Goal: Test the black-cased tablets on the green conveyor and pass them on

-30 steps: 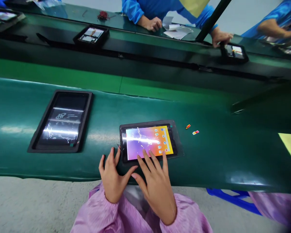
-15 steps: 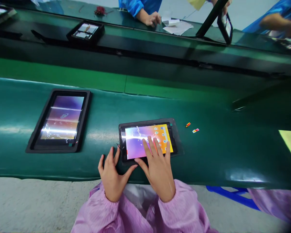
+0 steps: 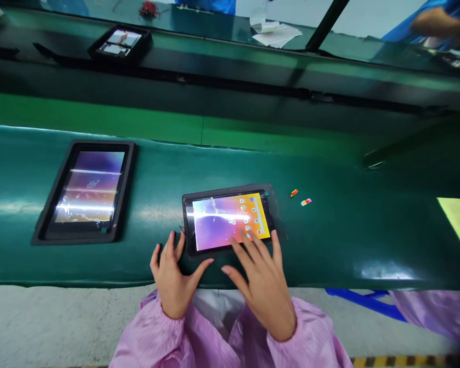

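A lit tablet point(image 3: 226, 220) with a purple-to-orange home screen lies in a black tray on the green belt point(image 3: 329, 245) in front of me. My left hand point(image 3: 172, 278) rests on the belt at the tablet's lower left corner, fingers spread, thumb against the tray's near edge. My right hand point(image 3: 264, 283) hovers at the tablet's near right edge with fingers stretched out, fingertips over the bottom of the screen. Neither hand holds anything.
A second lit tablet point(image 3: 86, 189) in a black tray lies to the left on the belt. Two small red-and-yellow tabs point(image 3: 301, 198) lie right of my tablet. A far conveyor carries another tray point(image 3: 118, 43) and white papers point(image 3: 276, 33). A co-worker's blue sleeve point(image 3: 437, 20) shows top right.
My right hand has pulled back from mid-screen toward the tablet's near right edge. The left hand stays put. The co-workers' hands at the far belt have gone from view.
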The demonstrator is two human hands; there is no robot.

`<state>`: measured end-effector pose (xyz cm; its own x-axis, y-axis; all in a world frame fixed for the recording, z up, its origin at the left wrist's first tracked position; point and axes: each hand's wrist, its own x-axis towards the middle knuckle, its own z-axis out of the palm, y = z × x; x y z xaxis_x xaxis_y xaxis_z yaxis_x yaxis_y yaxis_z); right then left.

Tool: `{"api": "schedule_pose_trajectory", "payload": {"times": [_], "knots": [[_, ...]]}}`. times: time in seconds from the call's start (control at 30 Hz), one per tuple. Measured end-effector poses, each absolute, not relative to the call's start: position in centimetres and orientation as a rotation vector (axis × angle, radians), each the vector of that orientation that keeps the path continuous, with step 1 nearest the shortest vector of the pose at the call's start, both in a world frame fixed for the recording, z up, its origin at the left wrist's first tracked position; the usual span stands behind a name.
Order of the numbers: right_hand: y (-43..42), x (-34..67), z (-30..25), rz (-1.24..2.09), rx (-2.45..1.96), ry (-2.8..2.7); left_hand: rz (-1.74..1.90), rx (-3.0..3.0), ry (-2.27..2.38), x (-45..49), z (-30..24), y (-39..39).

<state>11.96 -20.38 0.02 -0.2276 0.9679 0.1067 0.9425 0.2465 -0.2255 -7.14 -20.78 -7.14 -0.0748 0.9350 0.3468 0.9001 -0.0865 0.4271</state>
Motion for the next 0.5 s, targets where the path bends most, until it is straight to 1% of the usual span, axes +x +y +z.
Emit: {"api": "schedule_pose_trajectory", "payload": {"times": [0.13,0.27,0.43,0.5], "knots": [[-17.3,15.6,-1.0,0.145,-2.013,-1.924,0.836,2.089,2.029,-7.4,-6.6,-20.9],[-18.0,15.7,-1.4,0.435,-2.098,-1.692,0.767,2.157,1.831,-9.8,-5.8,-18.4],[-23.2,13.6,0.4,0.715,-2.045,-1.472,0.535,2.278,1.360,-13.6,-3.7,-8.7],[-23.6,14.2,1.2,0.859,-2.000,-1.383,0.534,2.284,1.373,-13.4,-2.9,-4.3]]}}
